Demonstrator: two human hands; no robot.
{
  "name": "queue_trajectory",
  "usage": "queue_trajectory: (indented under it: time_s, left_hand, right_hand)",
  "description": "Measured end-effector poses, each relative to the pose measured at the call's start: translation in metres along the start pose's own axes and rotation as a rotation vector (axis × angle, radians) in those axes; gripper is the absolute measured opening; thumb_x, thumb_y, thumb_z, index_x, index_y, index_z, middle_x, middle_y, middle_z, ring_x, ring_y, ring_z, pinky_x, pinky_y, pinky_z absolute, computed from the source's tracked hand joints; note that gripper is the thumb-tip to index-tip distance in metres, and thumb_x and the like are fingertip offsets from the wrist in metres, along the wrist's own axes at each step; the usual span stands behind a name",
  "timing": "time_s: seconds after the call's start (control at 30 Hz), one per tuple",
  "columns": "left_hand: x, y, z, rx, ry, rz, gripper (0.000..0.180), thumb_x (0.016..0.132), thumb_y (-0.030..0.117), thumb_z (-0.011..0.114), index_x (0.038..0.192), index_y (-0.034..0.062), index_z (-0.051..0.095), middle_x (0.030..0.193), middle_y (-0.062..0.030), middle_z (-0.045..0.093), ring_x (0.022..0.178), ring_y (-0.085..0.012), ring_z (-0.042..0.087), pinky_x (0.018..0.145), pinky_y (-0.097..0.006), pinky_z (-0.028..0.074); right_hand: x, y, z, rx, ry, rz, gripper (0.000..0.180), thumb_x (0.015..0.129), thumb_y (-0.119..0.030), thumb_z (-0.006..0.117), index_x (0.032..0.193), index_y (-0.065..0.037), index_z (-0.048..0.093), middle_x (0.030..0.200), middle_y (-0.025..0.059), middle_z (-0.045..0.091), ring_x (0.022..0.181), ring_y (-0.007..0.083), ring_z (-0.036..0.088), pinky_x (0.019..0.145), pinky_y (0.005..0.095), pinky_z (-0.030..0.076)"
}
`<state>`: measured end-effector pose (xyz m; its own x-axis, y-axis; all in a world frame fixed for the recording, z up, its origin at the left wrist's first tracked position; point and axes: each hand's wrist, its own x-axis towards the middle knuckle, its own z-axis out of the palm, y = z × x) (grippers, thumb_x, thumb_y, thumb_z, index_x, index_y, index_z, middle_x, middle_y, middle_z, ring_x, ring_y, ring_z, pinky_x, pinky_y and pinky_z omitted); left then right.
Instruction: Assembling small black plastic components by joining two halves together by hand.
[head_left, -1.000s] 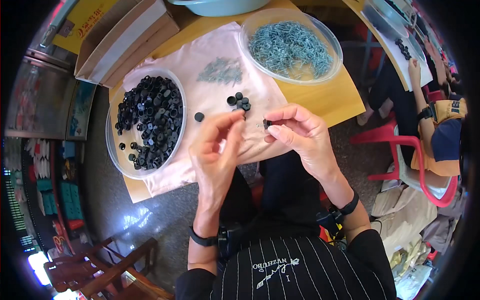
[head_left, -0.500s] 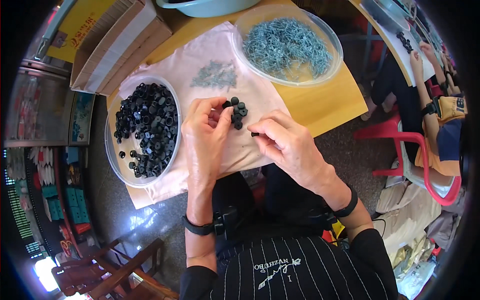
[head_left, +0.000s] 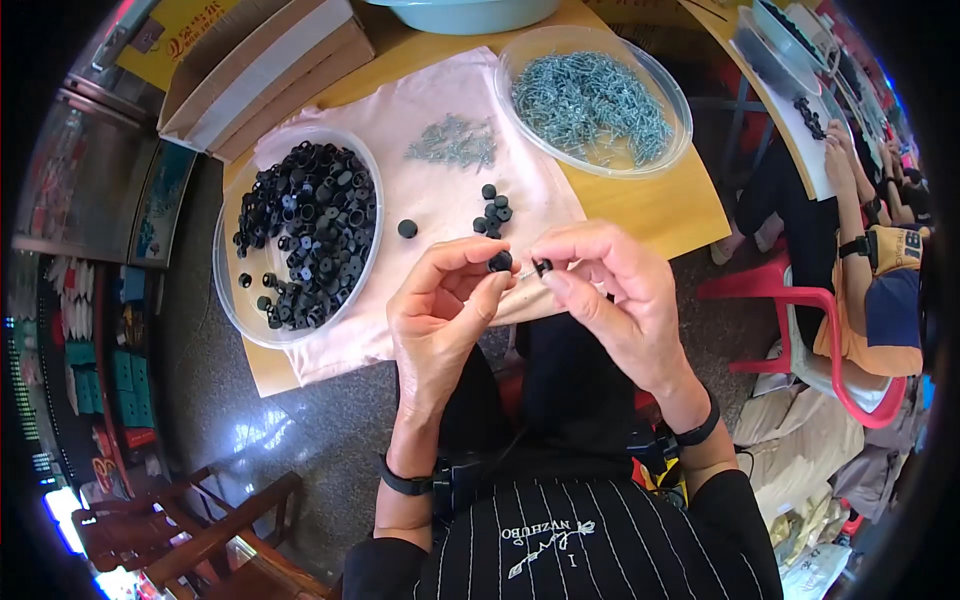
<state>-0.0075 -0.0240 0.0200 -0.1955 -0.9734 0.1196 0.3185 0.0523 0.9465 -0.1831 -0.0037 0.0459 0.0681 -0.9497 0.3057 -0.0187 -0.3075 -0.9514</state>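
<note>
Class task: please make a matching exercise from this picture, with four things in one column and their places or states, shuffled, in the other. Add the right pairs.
Column one
1. Left hand
2. Tub of metal screws
3. Tub of black pieces
4. Red chair

Column two
a. Beyond the right side of the table, off the cloth
b. By the upper-right part of the pale pink cloth
c. Pinching a round black cap between thumb and fingers
d. At the left side of the cloth

Right pairs: 1-c; 2-b; 3-d; 4-a
</note>
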Motion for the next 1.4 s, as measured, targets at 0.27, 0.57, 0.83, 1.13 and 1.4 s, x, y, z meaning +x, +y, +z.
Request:
queue_trajectory:
  time_s: [0.27,0.57,0.83,1.13,1.4]
  left_hand:
    - [-0.018,0.003,-0.001,0.03,-0.008,0.083,0.027,0.086,-0.008,0.064,0.113,-0.006,0.06,0.112,-0.0089,0.057,0.097,-0.0172,0.065,0.084,-0.028,0.054]
    - [-0.033,0.008,0.004,-0.182,0.049,-0.093,0.025,0.088,-0.003,0.065,0.113,-0.0041,0.061,0.1,-0.0082,0.065,0.09,-0.0167,0.067,0.083,-0.028,0.054]
    - [-0.045,0.018,0.009,-0.255,0.033,-0.07,0.027,0.087,-0.004,0.066,0.113,-0.004,0.062,0.096,-0.0083,0.067,0.087,-0.0156,0.067,0.081,-0.027,0.055]
    - [-0.057,0.017,0.009,-0.383,-0.058,-0.064,0.024,0.088,-0.003,0.064,0.111,-0.0037,0.061,0.1,-0.0118,0.068,0.085,-0.0165,0.067,0.08,-0.028,0.056]
    - [-0.062,0.011,0.006,-0.562,-0.102,0.041,0.022,0.09,0.002,0.063,0.112,-0.0004,0.06,0.102,-0.016,0.068,0.088,-0.0215,0.068,0.077,-0.03,0.057]
  right_hand:
    - [-0.011,-0.004,0.013,0.075,-0.073,0.051,0.019,0.095,-0.002,0.057,0.113,0.0,0.057,0.1,0.0074,0.063,0.09,0.0117,0.065,0.077,0.0246,0.054]
    - [-0.024,-0.004,0.012,0.252,-0.07,0.029,0.018,0.096,-0.004,0.056,0.113,0.002,0.054,0.105,0.0084,0.063,0.094,0.0125,0.064,0.082,0.0251,0.053]
    - [-0.035,-0.011,0.014,-0.054,-0.045,-0.14,0.019,0.09,-0.001,0.063,0.109,-0.001,0.061,0.102,0.007,0.066,0.084,0.0112,0.065,0.075,0.0245,0.052]
    - [-0.049,-0.034,0.009,-0.143,-0.089,-0.258,0.021,0.088,-0.001,0.066,0.108,-0.002,0.062,0.102,0.0073,0.066,0.081,0.0111,0.064,0.072,0.0244,0.051]
    - [-0.046,-0.048,0.023,0.077,0.004,-0.179,0.017,0.091,0.001,0.062,0.108,0.002,0.061,0.1,0.0084,0.067,0.086,0.0121,0.067,0.072,0.0253,0.056]
